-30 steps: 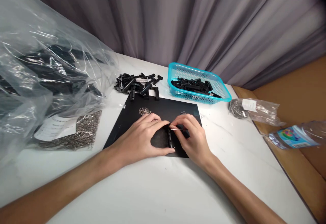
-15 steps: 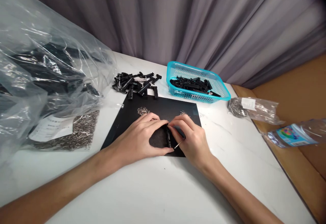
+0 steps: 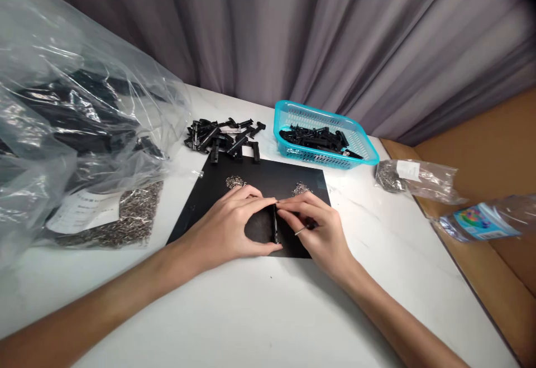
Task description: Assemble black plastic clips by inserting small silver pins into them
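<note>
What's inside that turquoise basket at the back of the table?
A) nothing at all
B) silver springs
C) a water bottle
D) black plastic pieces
D: the turquoise basket holds a heap of black plastic pieces, like the loose pile lying left of it.

Matt black rectangular mat (image 3: 209, 200) on white marbled tabletop (image 3: 259, 312); far right — turquoise latticed plastic basket (image 3: 364, 147) holding black plastic clips (image 3: 314, 136); grey pleated curtain (image 3: 293, 33).
</note>
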Demonstrator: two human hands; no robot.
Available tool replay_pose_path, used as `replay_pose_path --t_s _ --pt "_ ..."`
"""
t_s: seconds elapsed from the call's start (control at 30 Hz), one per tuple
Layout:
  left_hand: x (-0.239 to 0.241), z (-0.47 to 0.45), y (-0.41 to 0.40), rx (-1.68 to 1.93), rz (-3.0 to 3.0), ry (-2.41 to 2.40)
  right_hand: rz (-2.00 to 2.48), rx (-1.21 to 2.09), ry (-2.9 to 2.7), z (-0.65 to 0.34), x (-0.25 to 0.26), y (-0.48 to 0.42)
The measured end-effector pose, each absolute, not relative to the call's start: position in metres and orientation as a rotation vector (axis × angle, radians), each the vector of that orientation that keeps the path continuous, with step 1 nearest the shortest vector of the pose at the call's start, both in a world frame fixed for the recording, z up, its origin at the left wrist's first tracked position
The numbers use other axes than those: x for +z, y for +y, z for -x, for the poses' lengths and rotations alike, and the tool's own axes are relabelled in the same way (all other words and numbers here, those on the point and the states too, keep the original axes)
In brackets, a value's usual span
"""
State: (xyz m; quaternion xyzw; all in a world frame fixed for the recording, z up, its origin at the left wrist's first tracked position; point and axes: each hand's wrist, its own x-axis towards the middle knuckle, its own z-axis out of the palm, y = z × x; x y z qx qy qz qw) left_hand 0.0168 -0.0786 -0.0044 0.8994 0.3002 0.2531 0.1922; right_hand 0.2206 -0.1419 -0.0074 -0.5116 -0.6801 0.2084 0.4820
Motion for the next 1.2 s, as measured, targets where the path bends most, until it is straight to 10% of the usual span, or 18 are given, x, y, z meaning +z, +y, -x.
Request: replay_pose_path --t_s 1.2 --pt "-0.002 -0.019 -0.073 0.587 -2.441 0.834 1.31 1.383 -1.193 -0.24 0.005 -0.112"
